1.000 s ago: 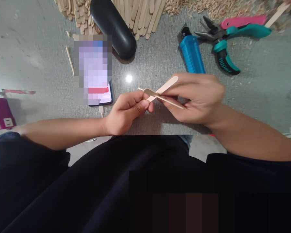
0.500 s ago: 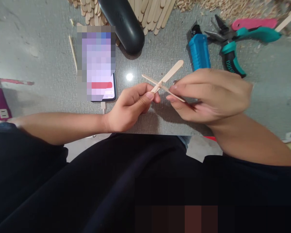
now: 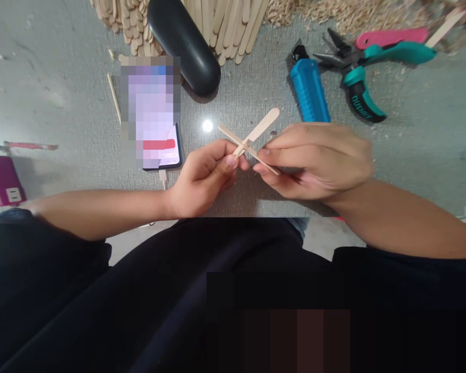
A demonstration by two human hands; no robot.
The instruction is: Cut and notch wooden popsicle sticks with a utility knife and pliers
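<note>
My left hand (image 3: 205,178) pinches the lower end of a flat wooden craft stick (image 3: 261,127) that slants up to the right. A thinner wooden stick (image 3: 233,138) crosses it in an X. My right hand (image 3: 318,160) pinches the right end of that thin stick between thumb and fingertips. Both hands hover just above the grey table (image 3: 54,98), close to its near edge.
A phone (image 3: 157,134) on a cable lies left of the hands. Behind are a black case (image 3: 182,44), a pile of craft sticks (image 3: 225,26), a blue utility knife (image 3: 308,88), teal pliers (image 3: 365,67), a pink tool (image 3: 392,36) and wood shavings. A purple box (image 3: 0,181) sits at far left.
My right hand slid off the wide stick to the thin stick's end, exposing the crossed pair. The crossing stays between my hands.
</note>
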